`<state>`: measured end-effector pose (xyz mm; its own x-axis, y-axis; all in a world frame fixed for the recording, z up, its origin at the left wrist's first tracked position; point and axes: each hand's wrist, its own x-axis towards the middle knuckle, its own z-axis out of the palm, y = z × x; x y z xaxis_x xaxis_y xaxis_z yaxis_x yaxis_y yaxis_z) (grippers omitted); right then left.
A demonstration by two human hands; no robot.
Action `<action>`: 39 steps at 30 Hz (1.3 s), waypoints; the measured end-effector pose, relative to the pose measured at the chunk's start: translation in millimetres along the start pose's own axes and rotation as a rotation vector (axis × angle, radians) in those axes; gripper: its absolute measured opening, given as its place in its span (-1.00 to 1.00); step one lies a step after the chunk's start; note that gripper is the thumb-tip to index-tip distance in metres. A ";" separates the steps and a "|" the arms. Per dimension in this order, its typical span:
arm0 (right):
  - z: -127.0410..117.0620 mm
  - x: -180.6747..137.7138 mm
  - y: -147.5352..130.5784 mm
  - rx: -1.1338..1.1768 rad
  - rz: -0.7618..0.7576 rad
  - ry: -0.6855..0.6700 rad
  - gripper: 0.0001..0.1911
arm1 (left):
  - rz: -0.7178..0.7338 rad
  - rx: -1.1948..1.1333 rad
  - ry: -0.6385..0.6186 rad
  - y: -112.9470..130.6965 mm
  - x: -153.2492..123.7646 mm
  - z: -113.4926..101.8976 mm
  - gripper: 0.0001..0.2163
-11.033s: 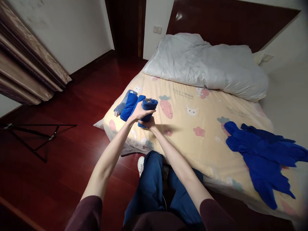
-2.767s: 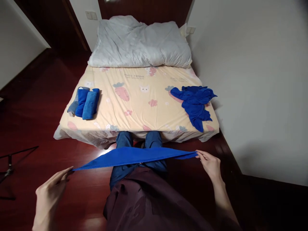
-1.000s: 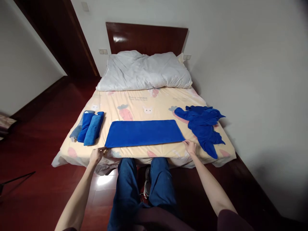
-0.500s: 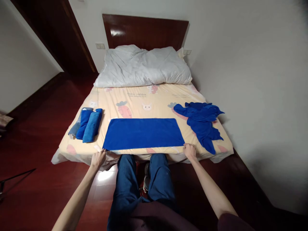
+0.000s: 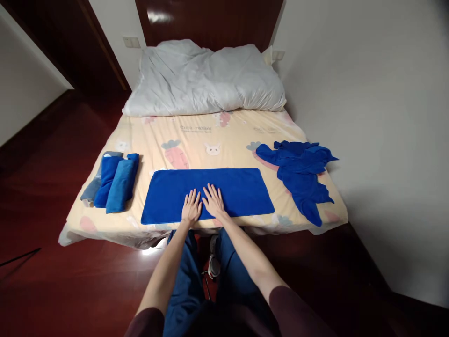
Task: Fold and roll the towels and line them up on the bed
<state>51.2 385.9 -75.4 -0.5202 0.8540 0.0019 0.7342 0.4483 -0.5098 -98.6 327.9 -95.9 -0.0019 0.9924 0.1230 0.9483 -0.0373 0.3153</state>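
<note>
A blue towel [image 5: 242,192] lies flat and spread out near the front edge of the bed. My left hand [image 5: 191,206] rests palm down on its middle, fingers stretched out. Close beside it, my right hand [image 5: 213,200] also lies flat on the cloth with its fingers spread. Neither hand grips anything. To the left sit several rolled towels [image 5: 119,185] side by side, in blue and grey-blue. A crumpled heap of blue towels [image 5: 301,175] lies to the right.
The bed has a yellow sheet [image 5: 229,140] printed with carrots and rabbits. A bunched white quilt [image 5: 206,84] lies at the far end, before the dark wooden headboard [image 5: 210,21]. A wall [image 5: 379,131] runs along the right side.
Both hands have let go of the towel's front corners and moved inward onto its middle, now flat. The view has tilted down and closer to the bed.
</note>
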 end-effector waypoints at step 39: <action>-93.5 -76.5 250.9 -0.370 0.426 0.097 -0.26 | -0.037 -0.085 0.110 -5.8 -3.1 31.9 -0.43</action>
<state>316.0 457.7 -123.1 -0.1152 0.9921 -0.0500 0.9833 0.1068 -0.1475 -94.0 328.7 -128.2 -0.0760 0.9745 0.2109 0.9166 -0.0150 0.3996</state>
